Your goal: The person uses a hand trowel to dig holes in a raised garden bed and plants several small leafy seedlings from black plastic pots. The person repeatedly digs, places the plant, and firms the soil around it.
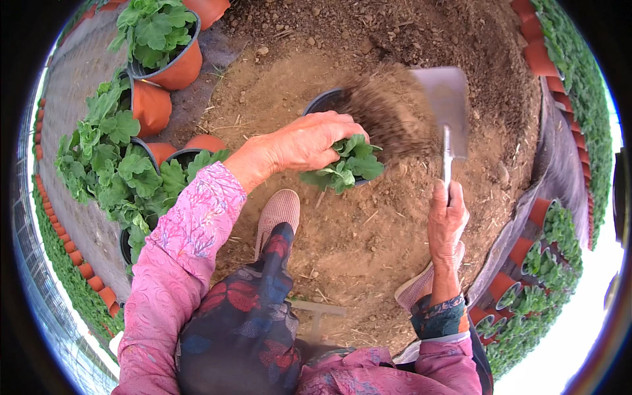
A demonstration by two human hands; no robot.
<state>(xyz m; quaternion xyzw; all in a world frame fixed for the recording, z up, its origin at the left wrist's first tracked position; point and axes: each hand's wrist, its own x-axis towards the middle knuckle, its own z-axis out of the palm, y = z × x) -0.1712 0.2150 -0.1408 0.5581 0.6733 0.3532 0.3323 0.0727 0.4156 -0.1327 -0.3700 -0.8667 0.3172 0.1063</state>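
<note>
My left hand (308, 142) reaches over a round pot (320, 100) with a dark rim. Its fingers curl around a green leafy plant (363, 163) at the pot; the fingertips are partly hidden by leaves. My right hand (447, 219) grips the handle of a metal hand shovel (452, 98), just right of the pot. A blurred mass of brown soil (400, 113) is in motion between the blade and the pot, covering much of the pot's opening.
Orange pots (152, 106) with leafy plants (118, 168) crowd the left side. Loose soil (340, 24) is heaped at the top. More potted plants (533, 254) line the right, beyond the dark ground sheet (558, 163). A low stool or support (318, 308) lies between my feet.
</note>
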